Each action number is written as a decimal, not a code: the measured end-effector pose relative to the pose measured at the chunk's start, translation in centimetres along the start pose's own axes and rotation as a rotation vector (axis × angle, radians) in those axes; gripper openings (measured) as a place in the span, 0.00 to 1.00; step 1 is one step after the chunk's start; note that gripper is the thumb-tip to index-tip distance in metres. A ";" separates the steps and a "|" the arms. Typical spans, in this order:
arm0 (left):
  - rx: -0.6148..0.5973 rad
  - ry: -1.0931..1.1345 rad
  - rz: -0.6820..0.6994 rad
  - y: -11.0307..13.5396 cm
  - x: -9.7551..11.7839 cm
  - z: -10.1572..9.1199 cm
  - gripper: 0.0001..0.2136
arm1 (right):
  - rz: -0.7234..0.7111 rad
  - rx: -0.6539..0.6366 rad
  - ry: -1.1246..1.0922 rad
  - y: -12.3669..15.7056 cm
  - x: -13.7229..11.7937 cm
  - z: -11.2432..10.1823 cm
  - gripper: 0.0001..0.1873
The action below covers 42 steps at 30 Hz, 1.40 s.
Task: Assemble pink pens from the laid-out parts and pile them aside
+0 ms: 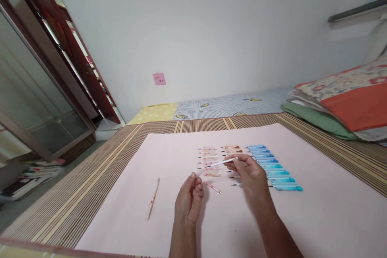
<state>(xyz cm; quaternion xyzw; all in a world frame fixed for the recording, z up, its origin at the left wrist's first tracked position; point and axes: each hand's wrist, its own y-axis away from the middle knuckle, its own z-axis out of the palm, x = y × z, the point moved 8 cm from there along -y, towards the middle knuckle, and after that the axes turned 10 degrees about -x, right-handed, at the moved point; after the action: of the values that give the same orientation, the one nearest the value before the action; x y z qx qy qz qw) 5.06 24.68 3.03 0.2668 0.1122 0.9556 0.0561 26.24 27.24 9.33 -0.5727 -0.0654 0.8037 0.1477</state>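
Head view: the left hand, curled, its grasp impossible to tell, lies just near-left of the thin white plastic rod pinched at its right end by the right hand, long axis slanting toward the left fingertips, with blue plastic pens beyond.

Paper sheet: pale pink, plain.
Mat: brown and tan stripes.
Blue pens: light blue, some more green-blue.
Brown pens: orange-brown.
Pink pens: pale pink with small red marks.
Refill: white.
Pen barrel: see-through, a bit pink.
Sticky note: pink.
Wall: white.
Bedsheet: grey checks with yellow fruit.
Pillow: orange, with flowers.
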 end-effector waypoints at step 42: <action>-0.143 -0.138 0.250 0.4 1.6 1.4 0.12 | 0.113 -0.269 0.204 1.7 1.9 4.9 0.23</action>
<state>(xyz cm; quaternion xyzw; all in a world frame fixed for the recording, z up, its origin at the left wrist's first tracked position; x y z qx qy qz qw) 4.38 24.86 5.08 0.3390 0.0056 0.9400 -0.0370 20.80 26.52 8.80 -0.6687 -0.1249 0.7324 0.0301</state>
